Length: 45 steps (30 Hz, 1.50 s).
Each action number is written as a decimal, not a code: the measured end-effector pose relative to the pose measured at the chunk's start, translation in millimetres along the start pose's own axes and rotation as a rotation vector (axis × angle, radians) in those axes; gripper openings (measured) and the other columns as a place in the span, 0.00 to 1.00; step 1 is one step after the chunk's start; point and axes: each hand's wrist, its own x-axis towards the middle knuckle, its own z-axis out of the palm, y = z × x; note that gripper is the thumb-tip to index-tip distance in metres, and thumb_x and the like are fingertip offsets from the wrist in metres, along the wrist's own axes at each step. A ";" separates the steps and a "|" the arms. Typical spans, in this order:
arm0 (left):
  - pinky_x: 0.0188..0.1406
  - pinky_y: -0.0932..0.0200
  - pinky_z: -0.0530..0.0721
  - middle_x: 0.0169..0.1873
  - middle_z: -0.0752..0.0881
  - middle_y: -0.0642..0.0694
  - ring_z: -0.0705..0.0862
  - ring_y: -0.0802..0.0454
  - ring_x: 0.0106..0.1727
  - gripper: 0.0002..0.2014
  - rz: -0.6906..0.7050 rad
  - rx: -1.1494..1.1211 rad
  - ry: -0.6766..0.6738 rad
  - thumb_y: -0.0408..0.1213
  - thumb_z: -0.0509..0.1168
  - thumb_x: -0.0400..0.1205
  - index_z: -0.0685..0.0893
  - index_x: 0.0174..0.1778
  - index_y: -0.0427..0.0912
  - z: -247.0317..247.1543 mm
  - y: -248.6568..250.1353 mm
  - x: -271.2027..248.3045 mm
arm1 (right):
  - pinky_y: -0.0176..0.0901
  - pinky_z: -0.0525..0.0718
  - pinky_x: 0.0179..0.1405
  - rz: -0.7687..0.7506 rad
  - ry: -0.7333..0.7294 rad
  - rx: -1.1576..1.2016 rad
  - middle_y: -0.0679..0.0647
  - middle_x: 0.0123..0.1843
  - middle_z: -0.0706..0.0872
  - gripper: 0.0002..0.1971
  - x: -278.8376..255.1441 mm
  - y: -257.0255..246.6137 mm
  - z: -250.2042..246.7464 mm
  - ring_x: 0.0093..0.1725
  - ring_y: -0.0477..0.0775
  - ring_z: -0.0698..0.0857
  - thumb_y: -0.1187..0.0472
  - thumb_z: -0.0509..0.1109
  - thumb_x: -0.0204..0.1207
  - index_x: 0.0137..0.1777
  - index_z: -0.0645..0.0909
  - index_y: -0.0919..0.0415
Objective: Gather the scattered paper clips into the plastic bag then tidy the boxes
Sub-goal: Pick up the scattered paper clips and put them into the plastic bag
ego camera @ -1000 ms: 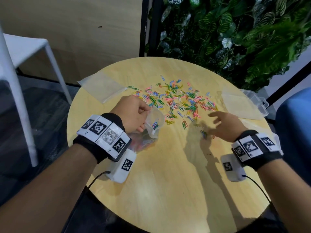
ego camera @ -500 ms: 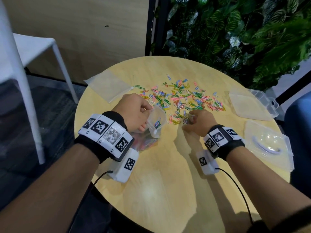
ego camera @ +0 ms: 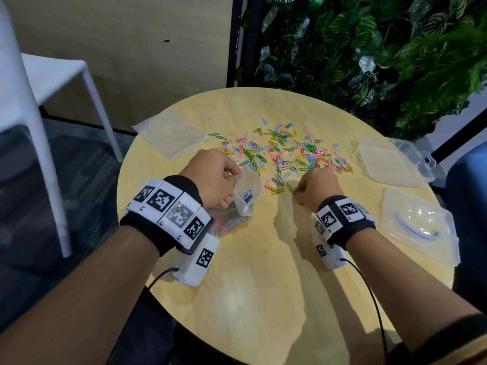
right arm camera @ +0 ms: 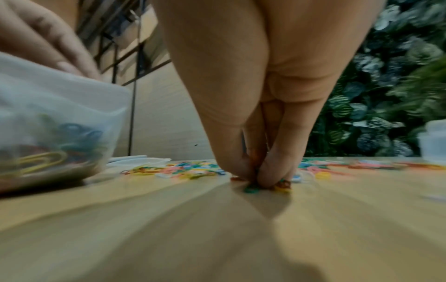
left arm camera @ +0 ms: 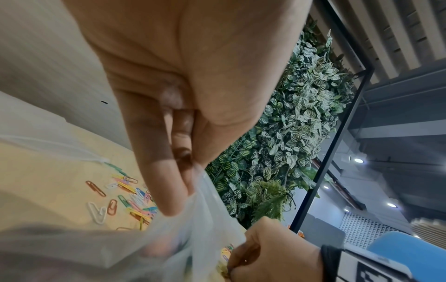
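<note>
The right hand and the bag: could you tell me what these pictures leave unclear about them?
- How many paper clips the right hand pinches: the right wrist view is blurred and the fingertips cover them.
- How full the plastic bag is: the left hand hides its lower part in the head view.
- The bag's mouth: cut off and blurred in the left wrist view.

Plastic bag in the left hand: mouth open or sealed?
Open. The left hand pinches the plastic bag rim, its mouth gaping, paper clips visible inside.

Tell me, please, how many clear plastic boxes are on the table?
2: one box lies at the table's near right edge; the other box sits farther back on the right, partly covered by a translucent bag.
</note>
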 end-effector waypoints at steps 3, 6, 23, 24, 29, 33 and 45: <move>0.28 0.58 0.90 0.34 0.90 0.36 0.91 0.43 0.29 0.10 -0.002 0.003 -0.003 0.31 0.64 0.85 0.88 0.59 0.38 1.1 2.3 -0.7 | 0.42 0.89 0.44 0.103 -0.019 0.108 0.54 0.37 0.92 0.05 1.6 27.3 -11.8 0.42 0.54 0.89 0.60 0.75 0.68 0.38 0.92 0.61; 0.28 0.57 0.91 0.34 0.90 0.36 0.90 0.45 0.27 0.10 -0.010 0.005 -0.005 0.32 0.64 0.85 0.88 0.59 0.39 3.8 4.8 0.8 | 0.44 0.89 0.44 0.296 -0.023 0.586 0.55 0.38 0.92 0.08 2.2 49.7 -19.9 0.43 0.54 0.90 0.57 0.79 0.67 0.40 0.91 0.63; 0.34 0.50 0.93 0.29 0.88 0.39 0.91 0.45 0.28 0.10 -0.013 -0.048 0.010 0.30 0.64 0.85 0.87 0.59 0.37 11.2 10.2 4.9 | 0.34 0.86 0.44 -0.365 0.018 0.830 0.51 0.38 0.91 0.08 -54.0 -59.6 -14.7 0.35 0.46 0.89 0.65 0.70 0.78 0.47 0.91 0.62; 0.33 0.51 0.93 0.29 0.88 0.40 0.90 0.45 0.27 0.10 -0.013 -0.055 0.013 0.30 0.64 0.85 0.87 0.59 0.36 11.4 10.3 5.1 | 0.36 0.84 0.44 -0.469 0.069 0.635 0.50 0.36 0.91 0.09 -55.2 -61.6 -14.2 0.34 0.46 0.87 0.65 0.68 0.77 0.44 0.91 0.58; 0.35 0.49 0.93 0.29 0.89 0.39 0.91 0.44 0.28 0.09 -0.007 -0.053 0.030 0.32 0.64 0.85 0.88 0.57 0.38 7.7 8.6 4.1 | 0.30 0.84 0.54 -0.562 0.109 0.565 0.42 0.47 0.90 0.19 -57.1 -56.7 -30.0 0.45 0.40 0.87 0.72 0.62 0.72 0.52 0.90 0.55; 0.30 0.53 0.91 0.28 0.86 0.44 0.90 0.40 0.26 0.07 -0.013 -0.077 0.043 0.34 0.65 0.85 0.89 0.50 0.41 -7.0 0.5 -0.7 | 0.37 0.87 0.54 -0.297 0.181 0.706 0.47 0.50 0.92 0.16 -38.3 -14.4 -48.9 0.47 0.40 0.89 0.68 0.67 0.74 0.57 0.88 0.53; 0.36 0.37 0.90 0.13 0.78 0.55 0.85 0.42 0.19 0.07 -0.038 -0.219 0.252 0.35 0.63 0.86 0.87 0.49 0.43 -78.5 -33.8 -25.3 | 0.45 0.82 0.58 0.076 -0.060 0.085 0.59 0.59 0.88 0.21 -22.6 -16.0 6.5 0.58 0.61 0.85 0.68 0.66 0.71 0.63 0.86 0.57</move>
